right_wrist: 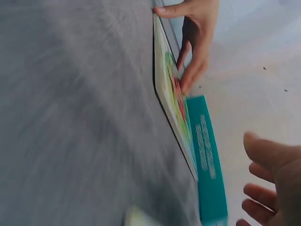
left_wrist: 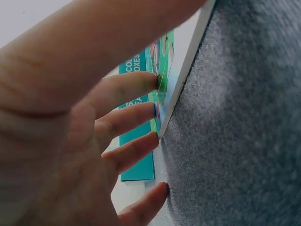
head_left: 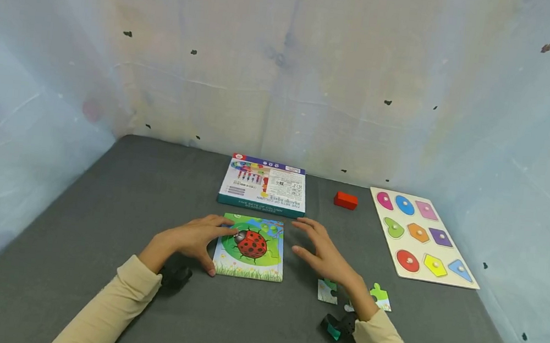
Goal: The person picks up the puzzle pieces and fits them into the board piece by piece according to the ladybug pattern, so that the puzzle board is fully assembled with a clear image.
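A square ladybug picture puzzle (head_left: 250,249) lies flat on the dark table in front of the box. At its left side, my left hand (head_left: 197,237) has the thumb by the near corner and the fingers reaching over the upper left of the picture. Seen from the left wrist, those fingers (left_wrist: 129,157) are nearly straight, with tips right at the board's edge. My right hand (head_left: 319,249) hovers to the right of the puzzle, fingers spread and holding nothing. In the right wrist view its thumb (right_wrist: 268,150) stands apart from the puzzle.
Behind the puzzle is a flat teal-sided box (head_left: 263,187). A red block (head_left: 345,200) sits to its right. Farther right lies a shape-knob board (head_left: 418,238). Loose jigsaw pieces (head_left: 327,292) lie by my right forearm, one green-and-white piece (head_left: 380,299) beyond it. Pale sheeting surrounds the table.
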A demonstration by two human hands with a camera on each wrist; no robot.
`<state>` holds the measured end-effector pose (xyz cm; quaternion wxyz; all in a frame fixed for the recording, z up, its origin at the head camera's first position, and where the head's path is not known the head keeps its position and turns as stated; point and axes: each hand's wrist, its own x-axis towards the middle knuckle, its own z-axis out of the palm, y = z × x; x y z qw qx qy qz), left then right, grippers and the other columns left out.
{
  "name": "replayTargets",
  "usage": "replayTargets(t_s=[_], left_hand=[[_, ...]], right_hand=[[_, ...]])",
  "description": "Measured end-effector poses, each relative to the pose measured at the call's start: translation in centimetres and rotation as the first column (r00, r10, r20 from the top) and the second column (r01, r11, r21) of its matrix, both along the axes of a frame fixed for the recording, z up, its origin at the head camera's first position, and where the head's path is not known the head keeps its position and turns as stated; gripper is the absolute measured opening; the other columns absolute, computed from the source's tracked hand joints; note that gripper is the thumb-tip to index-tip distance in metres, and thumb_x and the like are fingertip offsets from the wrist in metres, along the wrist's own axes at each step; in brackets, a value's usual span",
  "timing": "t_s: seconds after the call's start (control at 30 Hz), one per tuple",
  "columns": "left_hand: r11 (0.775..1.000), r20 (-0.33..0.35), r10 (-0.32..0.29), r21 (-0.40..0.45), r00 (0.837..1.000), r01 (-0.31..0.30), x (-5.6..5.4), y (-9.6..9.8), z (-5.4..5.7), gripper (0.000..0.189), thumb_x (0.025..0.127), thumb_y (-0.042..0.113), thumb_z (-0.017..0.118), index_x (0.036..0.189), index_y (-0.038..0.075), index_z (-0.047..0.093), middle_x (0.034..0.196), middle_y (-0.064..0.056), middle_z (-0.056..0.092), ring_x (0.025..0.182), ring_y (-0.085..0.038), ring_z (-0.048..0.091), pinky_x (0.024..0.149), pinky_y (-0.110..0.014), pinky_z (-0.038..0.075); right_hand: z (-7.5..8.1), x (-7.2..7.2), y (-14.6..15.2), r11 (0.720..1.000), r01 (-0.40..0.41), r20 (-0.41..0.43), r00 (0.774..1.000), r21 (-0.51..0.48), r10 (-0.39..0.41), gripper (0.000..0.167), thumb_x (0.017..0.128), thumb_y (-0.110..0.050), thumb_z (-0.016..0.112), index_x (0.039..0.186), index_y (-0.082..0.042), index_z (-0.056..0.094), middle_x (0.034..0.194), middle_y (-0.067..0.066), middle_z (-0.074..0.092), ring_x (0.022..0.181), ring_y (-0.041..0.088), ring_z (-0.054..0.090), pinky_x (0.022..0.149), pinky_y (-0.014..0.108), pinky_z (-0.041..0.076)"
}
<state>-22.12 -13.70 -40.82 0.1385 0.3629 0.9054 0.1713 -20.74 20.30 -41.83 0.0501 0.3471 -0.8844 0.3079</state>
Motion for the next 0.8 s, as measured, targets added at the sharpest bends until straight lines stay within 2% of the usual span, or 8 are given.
replayTargets(t_s=[0.2,0.33,0.5,0.63,0.8], left_hand=[[1.000,0.007,0.012,0.011,1.000,-0.012,0.0,-0.1,0.0,0.095,0.063,0.043,0.085,0.142,0.014,0.041,0.147,-0.012,0.030,0.134,-0.034,0.026,0.099,-0.058,0.030],[1.000,0.013,0.008,0.016,1.000,-0.008,-0.1,0.0,-0.1,0.095,0.063,0.043,0.085,0.142,0.014,0.041,0.147,-0.012,0.030,0.134,-0.034,0.025,0.100,-0.058,0.030],[1.000,0.022,0.009,0.011,1.000,-0.009,-0.1,0.0,-0.2,0.096,0.063,0.044,0.084,0.143,0.015,0.040,0.147,-0.012,0.031,0.134,-0.034,0.026,0.100,-0.057,0.030],[1.000,0.022,0.012,0.008,1.000,-0.012,-0.1,0.0,0.0,0.096,0.063,0.045,0.084,0.143,0.015,0.040,0.146,-0.012,0.031,0.134,-0.034,0.026,0.100,-0.057,0.030],[1.000,0.014,0.004,-0.003,1.000,-0.004,0.0,0.0,0.1,0.096,0.063,0.047,0.083,0.143,0.015,0.040,0.146,-0.013,0.032,0.135,-0.035,0.025,0.101,-0.057,0.028]], right_hand=[[0.6,2.8,3.6,0.997,0.044,0.016,0.999,0.065,-0.045,0.067,0.082,-0.030,0.072,0.139,-0.009,0.043,0.138,0.007,0.041,0.125,0.026,0.039,0.097,0.052,0.037],[-0.2,4.7,5.5,0.985,0.103,0.069,0.991,0.138,-0.114,0.073,0.078,-0.039,0.074,0.137,-0.008,0.045,0.132,0.004,0.045,0.120,0.022,0.045,0.094,0.048,0.041],[-1.0,6.3,6.6,0.971,0.162,0.111,0.977,0.174,-0.183,0.077,0.073,-0.049,0.075,0.133,-0.010,0.050,0.125,0.001,0.046,0.115,0.019,0.043,0.092,0.047,0.040],[-1.6,7.0,6.9,0.975,0.165,0.069,0.982,0.151,-0.177,0.074,0.072,-0.048,0.076,0.130,-0.010,0.053,0.123,0.001,0.046,0.111,0.017,0.040,0.089,0.044,0.041],[-2.7,7.4,7.0,0.980,0.168,-0.022,0.986,0.105,-0.166,0.060,0.075,-0.040,0.077,0.123,-0.011,0.057,0.120,-0.002,0.047,0.109,0.012,0.038,0.088,0.034,0.040]])
